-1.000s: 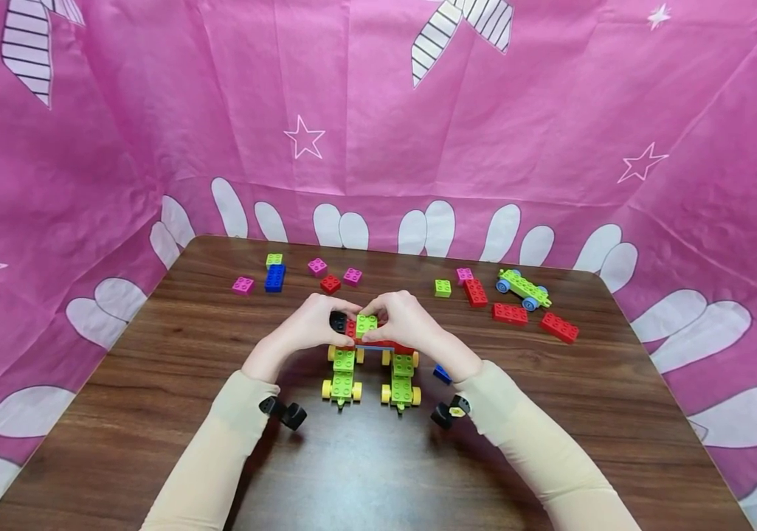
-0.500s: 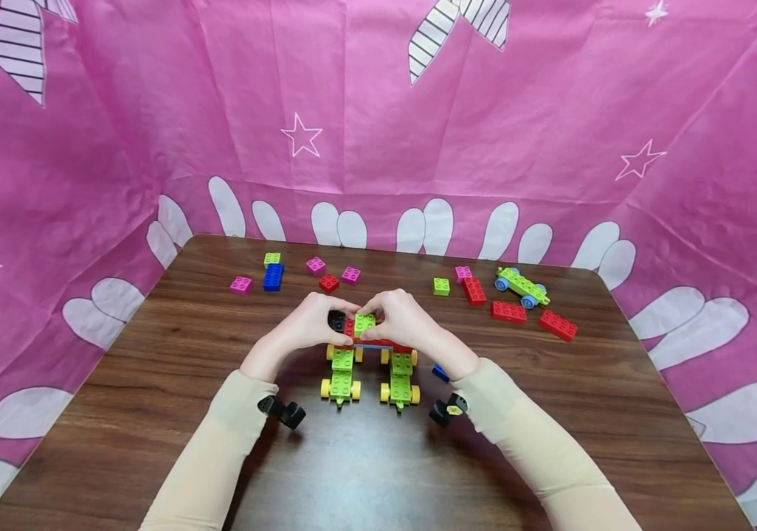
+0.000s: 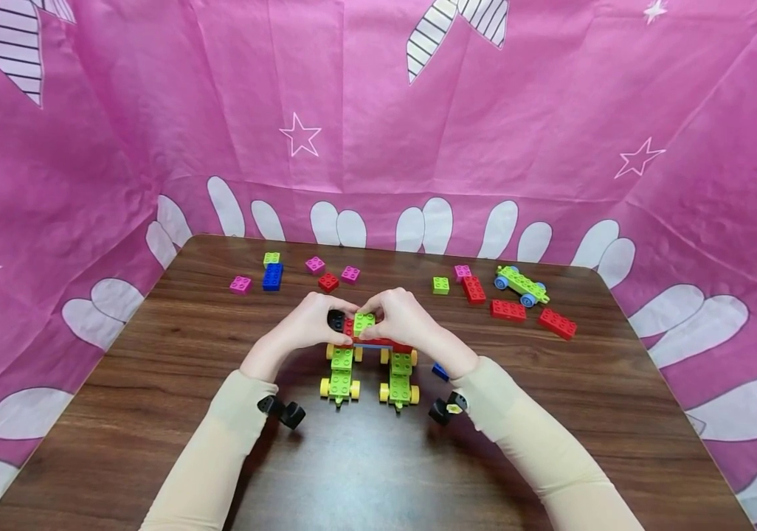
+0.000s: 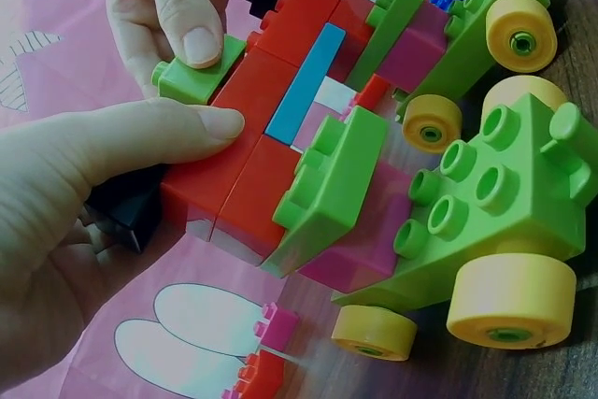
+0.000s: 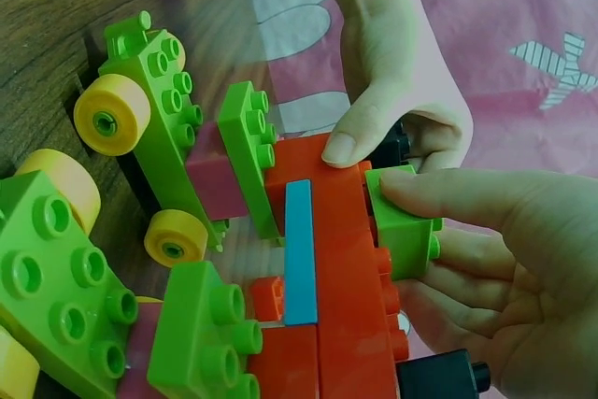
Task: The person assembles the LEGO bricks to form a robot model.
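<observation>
Lime-green toy bricks with yellow wheels form two wheeled bases, the left base and the right base. Pink and green bricks rise from them to a red brick and other red bricks that bridge both, with a light-blue strip underneath. My left hand grips the red brick, thumb on its front face; its other fingers are partly hidden beside a black brick. My right hand pinches a small lime-green brick between thumb and fingers, against the studded side of the red bricks.
A blue brick and several small bricks lie at the back left. Red bricks and a green car base with blue wheels are at the back right. A blue piece lies beside my right wrist. Pink fabric surrounds the table.
</observation>
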Demonstrator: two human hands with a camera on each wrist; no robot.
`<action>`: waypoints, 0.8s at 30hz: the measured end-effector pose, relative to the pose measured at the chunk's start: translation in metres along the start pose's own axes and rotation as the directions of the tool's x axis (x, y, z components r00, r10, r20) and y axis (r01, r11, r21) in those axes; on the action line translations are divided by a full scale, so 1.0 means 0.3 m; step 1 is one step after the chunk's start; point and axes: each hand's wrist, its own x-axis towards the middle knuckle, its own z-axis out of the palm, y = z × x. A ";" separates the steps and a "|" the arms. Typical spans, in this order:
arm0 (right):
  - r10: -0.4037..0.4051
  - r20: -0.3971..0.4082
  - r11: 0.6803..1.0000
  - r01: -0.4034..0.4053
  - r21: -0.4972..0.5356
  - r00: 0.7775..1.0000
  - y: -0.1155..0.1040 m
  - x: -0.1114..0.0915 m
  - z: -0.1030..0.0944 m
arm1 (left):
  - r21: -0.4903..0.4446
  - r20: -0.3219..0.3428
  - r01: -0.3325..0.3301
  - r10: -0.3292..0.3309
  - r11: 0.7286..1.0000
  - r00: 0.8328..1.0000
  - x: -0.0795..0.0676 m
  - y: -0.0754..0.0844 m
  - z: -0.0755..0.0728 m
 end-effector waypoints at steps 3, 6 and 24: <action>0.008 -0.003 1.000 -0.008 -0.003 1.000 0.000 0.000 0.002 | -0.004 -0.001 0.004 -0.004 1.000 1.000 0.000 0.000 0.001; -0.002 -0.004 1.000 0.002 -0.007 1.000 -0.001 -0.001 0.001 | -0.005 -0.005 0.004 -0.004 1.000 1.000 -0.001 0.000 0.002; 0.025 0.012 1.000 -0.024 -0.020 1.000 -0.014 0.004 0.002 | -0.007 -0.005 -0.005 0.005 1.000 1.000 -0.006 0.003 0.001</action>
